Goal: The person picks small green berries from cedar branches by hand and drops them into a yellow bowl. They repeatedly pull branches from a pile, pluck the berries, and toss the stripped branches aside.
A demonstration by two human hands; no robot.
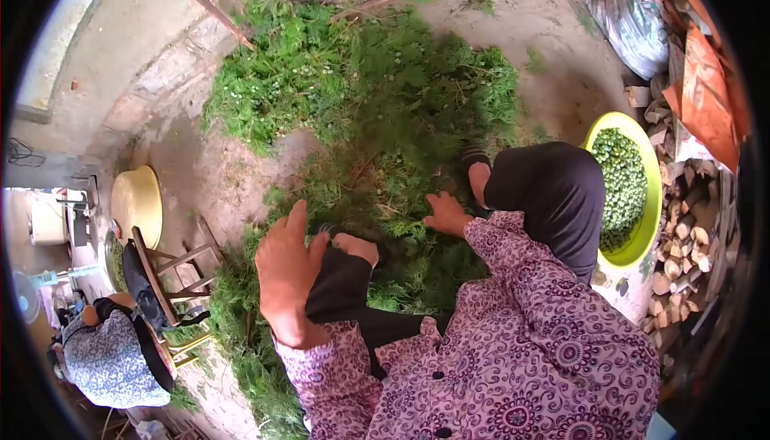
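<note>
My left hand [289, 267] is raised above my left knee, thumb and forefinger apart, with nothing visible in it. Lower down, my right hand [447, 214] reaches over the greenery between my feet, fingers parted and no sprig showing in them. Cut evergreen branches [281, 79] with small pale berries lie heaped on the ground in front of me. Part of the heap ahead of my hands is smeared by motion. More feathery sprigs [249, 344] lie along my left side.
A yellow-green basin [654, 191] full of green berries [618, 187] stands at my right, beside stacked firewood [682, 259]. To the left are a yellow basin [148, 203], a wooden chair [180, 263] and another person [116, 356]. A silvery sack [634, 23] sits at the back right.
</note>
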